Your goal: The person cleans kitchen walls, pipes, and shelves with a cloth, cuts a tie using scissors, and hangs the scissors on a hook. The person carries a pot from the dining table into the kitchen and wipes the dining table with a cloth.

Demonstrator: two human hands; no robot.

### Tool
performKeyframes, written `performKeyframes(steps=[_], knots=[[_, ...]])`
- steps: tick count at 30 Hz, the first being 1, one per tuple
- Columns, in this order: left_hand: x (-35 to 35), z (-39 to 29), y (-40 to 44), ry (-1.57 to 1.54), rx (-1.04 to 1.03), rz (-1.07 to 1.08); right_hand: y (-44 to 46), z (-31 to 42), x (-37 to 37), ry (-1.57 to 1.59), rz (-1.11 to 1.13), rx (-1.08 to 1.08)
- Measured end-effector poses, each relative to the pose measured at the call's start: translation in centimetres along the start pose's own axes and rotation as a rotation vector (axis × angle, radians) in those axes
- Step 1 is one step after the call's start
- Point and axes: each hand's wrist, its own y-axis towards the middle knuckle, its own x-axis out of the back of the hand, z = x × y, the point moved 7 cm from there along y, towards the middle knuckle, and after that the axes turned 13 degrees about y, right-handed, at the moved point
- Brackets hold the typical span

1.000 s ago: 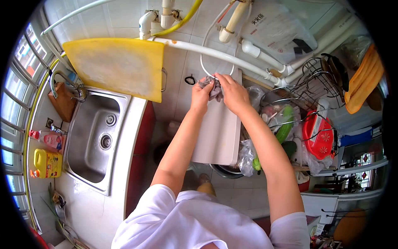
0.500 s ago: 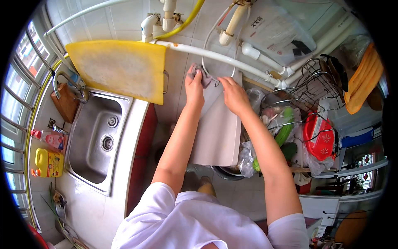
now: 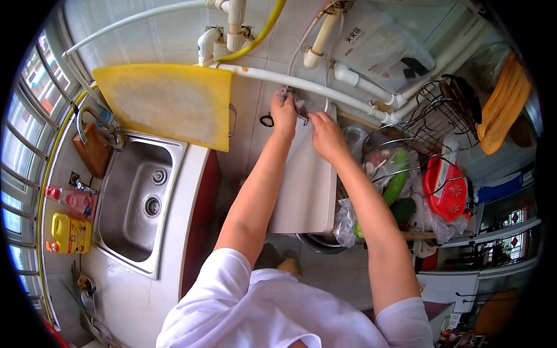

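My left hand [image 3: 284, 116] is closed around a crumpled greyish cloth [image 3: 299, 105], up by the wall. A thin white hose [image 3: 292, 61] runs down to the cloth. Beside this wrist hangs a small black loop [image 3: 267, 120]. My right hand [image 3: 328, 136] pinches with its fingertips close to a small dark hook-shaped piece [image 3: 304, 120]; what exactly it grips is too small to make out. Both hands are above the far end of a pale beige flat-topped box [image 3: 304, 194].
Left stand a steel sink [image 3: 130, 243] and a yellow cutting board [image 3: 165, 104]. A white pipe [image 3: 278, 76] crosses the wall just beyond my hands. Right are bagged vegetables with a cucumber [image 3: 397, 184], a wire rack [image 3: 432, 124] and a red plastic item [image 3: 445, 188].
My left hand has shifted slightly right and turned, with the cloth moving along the hose. The black loop now shows beside its wrist. My right hand has barely moved.
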Motion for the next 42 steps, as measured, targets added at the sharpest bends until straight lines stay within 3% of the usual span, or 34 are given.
performKeyframes(steps=[5, 6, 7, 9, 10, 11, 13, 16, 24, 28, 30, 37, 40, 41, 42], knots=[[1.3, 1.7, -2.6, 0.194, 0.099, 0.038, 0.0, 0.0, -0.1, -0.009, 0.006, -0.010], [2.2, 0.5, -3.0, 0.333, -0.049, -0.050, 0.0, 0.1, -0.1, 0.000, 0.007, 0.007], [2.4, 0.4, -3.3, 0.334, -0.051, -0.048, -0.1, 0.1, -0.1, 0.001, 0.004, 0.007], [3.7, -5.3, -5.5, 0.530, -0.571, -0.418, -0.1, 0.1, 0.0, -0.001, 0.002, 0.009], [3.2, -7.4, -5.5, 0.420, -0.431, -0.291, 0.0, 0.1, 0.1, -0.002, -0.002, 0.009], [3.0, -8.2, -4.8, 0.421, -0.431, -0.288, 0.0, 0.2, 0.1, 0.007, 0.004, 0.006], [1.2, -11.0, -2.8, 0.595, -0.709, -0.301, -0.2, 0.4, 0.1, 0.018, 0.009, 0.003], [-1.4, -13.2, -0.1, 0.658, -0.855, -0.240, -0.1, 0.5, 0.1, 0.038, 0.013, -0.012], [-3.6, -12.8, 2.3, 1.267, -0.864, -0.179, -0.3, -0.1, -0.3, 0.020, 0.041, -0.055], [-3.4, -12.3, 2.6, 1.426, -0.908, -0.207, -0.3, 0.0, -0.2, 0.020, 0.041, -0.058], [-3.6, -12.0, 3.0, 1.582, -0.844, -0.192, -0.3, 0.1, -0.1, 0.017, 0.031, -0.044], [-2.9, -12.5, 3.4, 1.506, -0.735, -0.037, -0.2, 0.4, 0.0, 0.035, 0.028, -0.023], [-1.1, -13.8, 1.6, 1.066, -0.866, -0.152, 0.0, 0.4, -0.2, 0.028, 0.059, -0.010], [-0.6, -13.5, 1.0, 1.068, -0.862, -0.156, 0.0, 0.5, -0.2, -0.002, 0.056, 0.001], [0.5, -14.2, 0.0, 0.881, -0.829, -0.164, 0.0, 0.7, -0.2, -0.032, 0.054, 0.011]])
